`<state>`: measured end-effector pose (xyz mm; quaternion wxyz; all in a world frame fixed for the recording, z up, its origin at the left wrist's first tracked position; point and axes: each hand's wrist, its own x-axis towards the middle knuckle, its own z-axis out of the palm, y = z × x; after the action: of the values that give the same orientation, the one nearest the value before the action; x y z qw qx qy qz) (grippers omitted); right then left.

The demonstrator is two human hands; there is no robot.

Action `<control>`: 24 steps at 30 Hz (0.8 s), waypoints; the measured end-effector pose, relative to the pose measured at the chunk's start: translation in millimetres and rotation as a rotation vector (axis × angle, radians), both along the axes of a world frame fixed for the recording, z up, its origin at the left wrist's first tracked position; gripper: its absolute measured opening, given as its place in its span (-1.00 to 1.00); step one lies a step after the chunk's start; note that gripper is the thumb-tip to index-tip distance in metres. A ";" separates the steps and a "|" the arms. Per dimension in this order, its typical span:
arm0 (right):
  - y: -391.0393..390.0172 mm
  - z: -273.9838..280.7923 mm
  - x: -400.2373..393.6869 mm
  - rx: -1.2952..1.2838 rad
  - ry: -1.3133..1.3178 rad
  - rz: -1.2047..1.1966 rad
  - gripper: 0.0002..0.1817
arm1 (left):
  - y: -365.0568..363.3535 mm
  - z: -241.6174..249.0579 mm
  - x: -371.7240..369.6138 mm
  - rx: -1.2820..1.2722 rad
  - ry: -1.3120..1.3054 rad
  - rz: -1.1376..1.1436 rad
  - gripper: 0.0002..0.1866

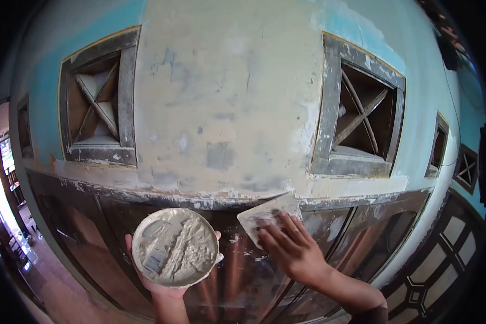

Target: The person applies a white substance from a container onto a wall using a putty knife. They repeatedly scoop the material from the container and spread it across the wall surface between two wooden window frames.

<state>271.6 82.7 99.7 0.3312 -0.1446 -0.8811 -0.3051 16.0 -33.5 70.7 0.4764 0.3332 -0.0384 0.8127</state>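
My left hand [166,292] is wrapped round the underside of a round tub [134,249], with fingertips showing at both sides. Inside it lies thick pale-grey putty [191,245], ridged across the middle and smoothed on the left. In my right hand [297,251] is a flat, pale putty spreader [249,217], fingers pressed across its smeared face. The spreader's upper edge reaches the bottom of the wall [227,119], overlapping the dark wooden ledge [329,203]. Grey patches mark the wall's cream surface above.
Two wooden vent frames with crossed bars, a left vent [127,108] and a right vent [321,129], flank the patched wall. Below the ledge stand dark wooden panels [86,237] with glass. A patterned door [432,270] is at lower right; a bright doorway [8,167] opens at far left.
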 end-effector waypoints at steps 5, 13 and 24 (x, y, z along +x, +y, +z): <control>-14.9 -11.1 47.4 -1.308 0.797 0.697 -0.63 | 10.2 -33.2 34.8 -0.046 0.031 -0.286 0.04; 0.0 -50.2 72.5 -1.468 0.914 0.686 -0.73 | 35.7 -77.5 90.1 -0.288 -0.002 -0.406 0.05; -32.5 -19.0 85.0 -0.716 0.146 0.593 -0.56 | 52.3 -117.0 109.3 -0.224 -0.135 -0.450 -0.19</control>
<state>356.6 50.3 80.8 0.3946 -0.0130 -0.9085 0.1366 125.3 18.8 -46.3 0.6754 0.2066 -0.0530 0.7059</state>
